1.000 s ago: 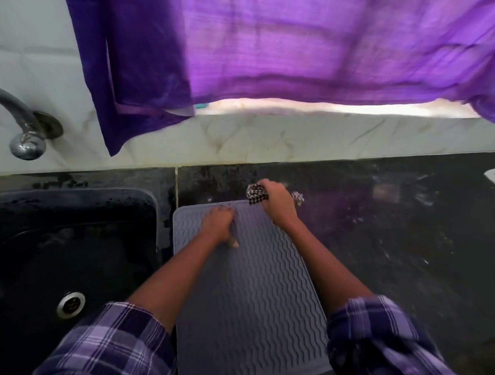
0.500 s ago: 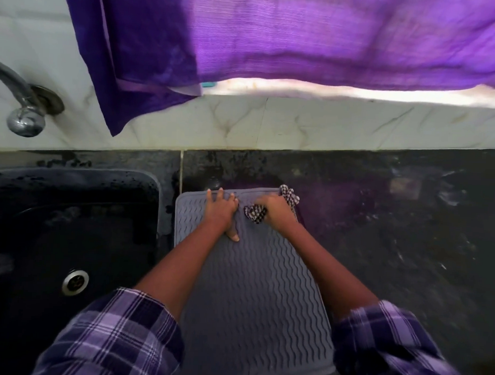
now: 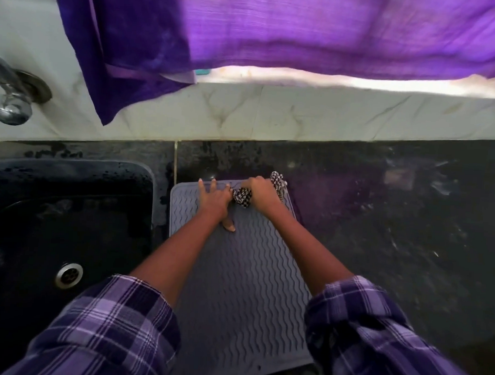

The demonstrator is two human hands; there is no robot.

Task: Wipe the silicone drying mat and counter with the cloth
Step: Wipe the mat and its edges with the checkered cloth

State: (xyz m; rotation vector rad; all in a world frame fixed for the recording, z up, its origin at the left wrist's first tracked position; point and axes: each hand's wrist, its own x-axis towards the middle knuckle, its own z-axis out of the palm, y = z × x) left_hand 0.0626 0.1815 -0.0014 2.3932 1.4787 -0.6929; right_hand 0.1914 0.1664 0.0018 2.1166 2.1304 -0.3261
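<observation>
A grey silicone drying mat [image 3: 245, 285] with wavy ridges lies on the black counter [image 3: 380, 220], just right of the sink. My left hand [image 3: 215, 198] presses flat on the mat's far left part, fingers spread, thumb pointing back toward me. My right hand [image 3: 261, 192] is closed on a bunched black-and-white checked cloth [image 3: 242, 197] at the mat's far edge. The cloth sticks out on both sides of that fist and touches the mat. The two hands are almost touching.
A black sink [image 3: 71, 223] with a metal drain [image 3: 68, 275] sits left of the mat. A chrome tap [image 3: 10, 106] juts from the marble wall at far left. A purple curtain [image 3: 274, 31] hangs above the counter's back edge.
My right hand has slid the cloth leftward along the mat's far edge, toward my left hand. My left hand has shifted a little farther up the mat.
</observation>
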